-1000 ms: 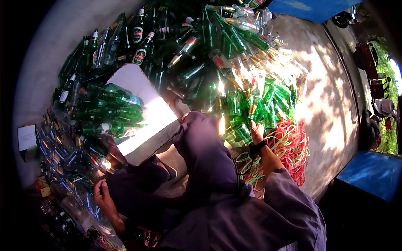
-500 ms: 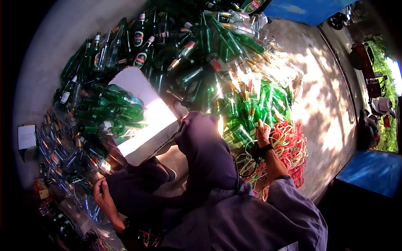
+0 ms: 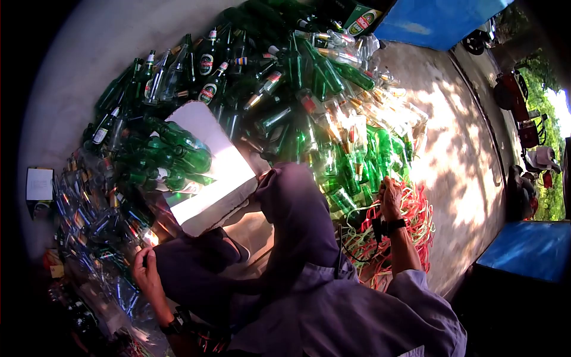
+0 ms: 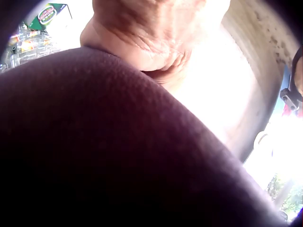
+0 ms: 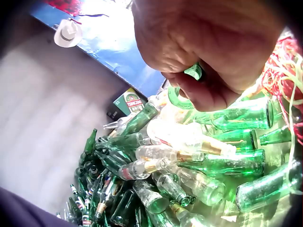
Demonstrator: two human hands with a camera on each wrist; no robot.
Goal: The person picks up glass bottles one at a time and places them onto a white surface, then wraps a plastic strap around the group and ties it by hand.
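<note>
My right hand (image 3: 389, 199) is at the edge of the bottle pile, above tangled red and pale green plastic straps (image 3: 416, 214). In the right wrist view its fingers are curled. Green glass of a bottle (image 5: 193, 71) shows inside their curl; the hand hides most of it. My left hand (image 3: 147, 272) rests by the dark trouser leg (image 3: 196, 259), loosely curled with nothing in it. The left wrist view shows this hand (image 4: 147, 35) against the cloth. In front of the knees, a white cardboard box (image 3: 229, 169) holds several green bottles (image 3: 184, 152).
Green and clear bottles (image 3: 321, 65) lie heaped beyond the box. Smaller clear glass bottles (image 3: 89, 220) are piled at the left, beside a white paper (image 3: 40, 184). Sunlit concrete floor (image 3: 458, 143) lies to the right. Blue sheeting (image 3: 440, 21) and parked vehicles (image 3: 520, 107) border it.
My right hand has drawn away from the green bottles, moving right and nearer the body, its fingers curling from a reaching pose. The left hand has hardly moved. The view has shifted slightly.
</note>
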